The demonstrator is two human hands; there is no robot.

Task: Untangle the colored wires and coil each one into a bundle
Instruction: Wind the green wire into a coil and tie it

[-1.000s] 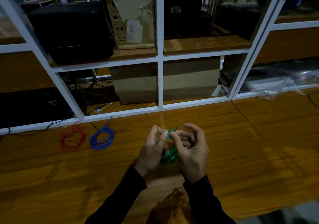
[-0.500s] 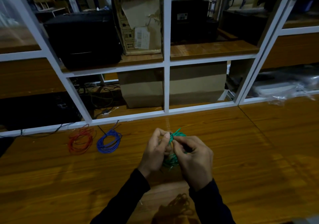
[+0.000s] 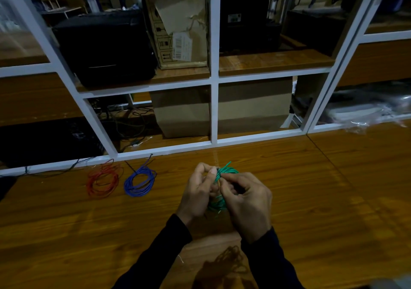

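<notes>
A green wire coil [image 3: 219, 204] hangs between both hands above the wooden table [image 3: 311, 199]. My left hand [image 3: 199, 192] pinches its upper strands with thumb and fingers. My right hand [image 3: 248, 199] curls round the coil's right side, and its fingertips meet the left thumb at the top, where a short green end sticks up. Much of the coil is hidden behind the fingers. A red wire coil [image 3: 102, 180] and a blue wire coil [image 3: 139, 180] lie flat side by side on the table to the left.
A white metal shelf frame [image 3: 214, 110] stands along the table's far edge, holding cardboard boxes [image 3: 253, 106], a black case [image 3: 106, 46] and loose dark cables [image 3: 129, 124]. Clear plastic bags [image 3: 367, 110] lie at the right.
My hands have closed in tighter on the green coil, the right fingertips moving up to the top strands. The view has shifted slightly, so the red and blue coils sit further right.
</notes>
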